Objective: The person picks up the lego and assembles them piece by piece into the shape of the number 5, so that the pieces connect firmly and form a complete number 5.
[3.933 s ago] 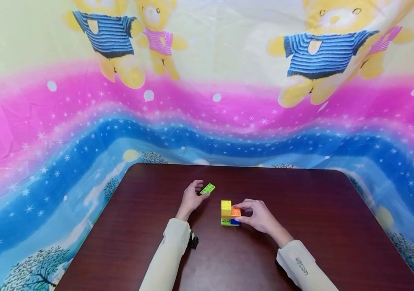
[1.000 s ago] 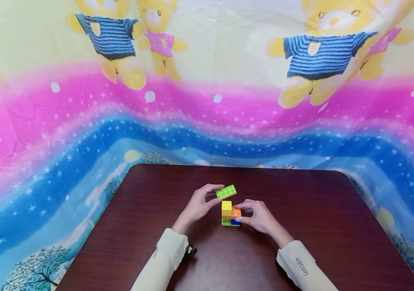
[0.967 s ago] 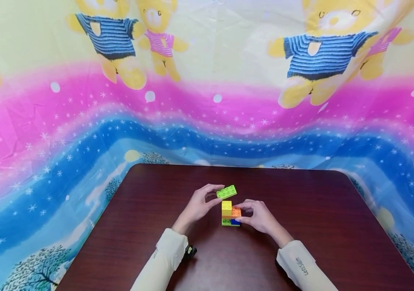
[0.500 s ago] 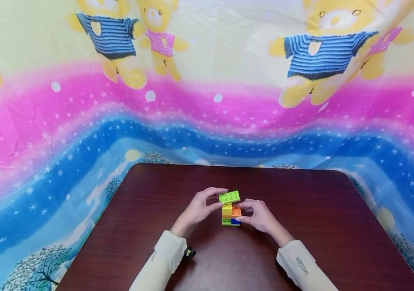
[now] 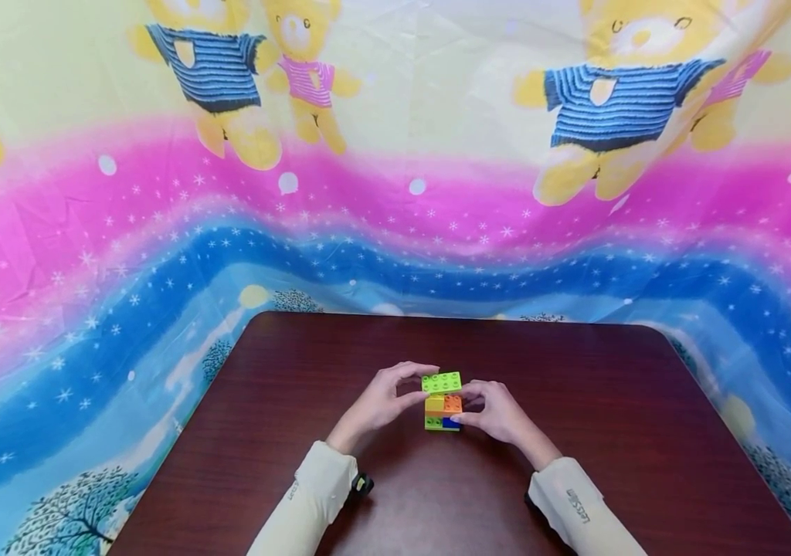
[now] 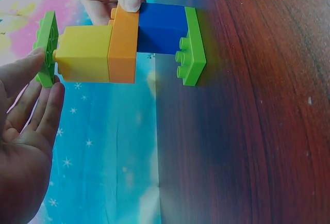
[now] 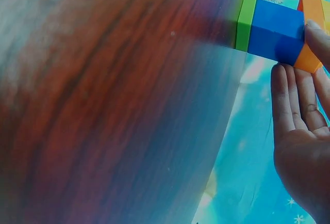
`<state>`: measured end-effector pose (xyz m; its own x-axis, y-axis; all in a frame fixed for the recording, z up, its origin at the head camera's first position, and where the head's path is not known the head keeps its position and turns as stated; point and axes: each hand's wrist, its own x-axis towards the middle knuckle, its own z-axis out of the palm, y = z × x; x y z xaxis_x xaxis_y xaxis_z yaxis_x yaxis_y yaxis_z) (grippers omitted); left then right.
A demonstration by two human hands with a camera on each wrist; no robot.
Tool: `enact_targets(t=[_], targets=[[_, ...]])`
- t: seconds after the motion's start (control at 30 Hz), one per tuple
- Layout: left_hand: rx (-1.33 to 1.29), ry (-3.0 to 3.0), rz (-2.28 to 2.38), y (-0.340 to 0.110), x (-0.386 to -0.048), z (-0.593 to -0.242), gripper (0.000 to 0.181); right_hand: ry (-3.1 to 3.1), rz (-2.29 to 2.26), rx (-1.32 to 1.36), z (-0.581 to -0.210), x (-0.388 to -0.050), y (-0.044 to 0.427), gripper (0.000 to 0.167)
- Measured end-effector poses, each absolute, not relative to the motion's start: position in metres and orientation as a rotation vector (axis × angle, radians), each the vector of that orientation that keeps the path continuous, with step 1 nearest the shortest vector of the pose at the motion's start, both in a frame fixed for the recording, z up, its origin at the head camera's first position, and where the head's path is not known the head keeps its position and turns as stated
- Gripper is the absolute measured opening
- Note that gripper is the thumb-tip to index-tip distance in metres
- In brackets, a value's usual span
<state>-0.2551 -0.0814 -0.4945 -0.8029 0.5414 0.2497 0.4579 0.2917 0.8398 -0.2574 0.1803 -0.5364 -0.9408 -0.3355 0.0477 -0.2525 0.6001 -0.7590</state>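
Observation:
Between the hands a block stack stands on the table: a green base plate (image 6: 194, 48), a blue block (image 6: 162, 28) on one end of it, an orange block (image 6: 122, 46) over that, and a yellow block (image 6: 85, 53) on the orange one's left part. My left hand (image 5: 383, 398) pinches a thin green plate (image 5: 441, 382) by its left end, over the yellow block; in the left wrist view the plate (image 6: 47, 46) is slightly tilted at the yellow studs, and contact is hard to tell. My right hand (image 5: 500, 413) grips the stack's right side, thumb on the orange block (image 7: 308, 28).
The dark red-brown table (image 5: 576, 371) extends around both forearms. Behind it hangs a colourful cloth (image 5: 395, 232) with printed bears. A small black item (image 5: 362, 485) shows at the left wrist.
My left hand has brought the green plate from the table's left over to the stack, then lowered it and moved it slightly right above the yellow block. My right hand keeps its hold.

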Motion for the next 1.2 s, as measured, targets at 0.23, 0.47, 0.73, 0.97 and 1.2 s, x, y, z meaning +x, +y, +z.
enact_targets(t=[0.23,0.47,0.73,0.97,1.2], targets=[[0.976,2.476,1.520,-0.0796,-0.2549,-0.4954,0.045,2.704,-1.276,-0.522,-0.5363,-0.2571,0.1817,0.037],[1.018,2.538,1.450,-0.0787,-0.2555,-0.4968,0.045,2.692,-1.281,-0.533,-0.5355,-0.2577,0.1823,0.037],[1.078,2.612,1.373,-0.0788,-0.2564,-0.4956,0.040,2.688,-1.289,-0.519,-0.5357,-0.2572,0.1819,0.038],[1.099,2.621,1.347,-0.0791,-0.2569,-0.4987,0.038,2.698,-1.289,-0.534,-0.5364,-0.2572,0.1835,0.037],[1.122,2.627,1.350,-0.0799,-0.2577,-0.5012,0.037,2.688,-1.297,-0.535,-0.5359,-0.2563,0.1826,0.039]])
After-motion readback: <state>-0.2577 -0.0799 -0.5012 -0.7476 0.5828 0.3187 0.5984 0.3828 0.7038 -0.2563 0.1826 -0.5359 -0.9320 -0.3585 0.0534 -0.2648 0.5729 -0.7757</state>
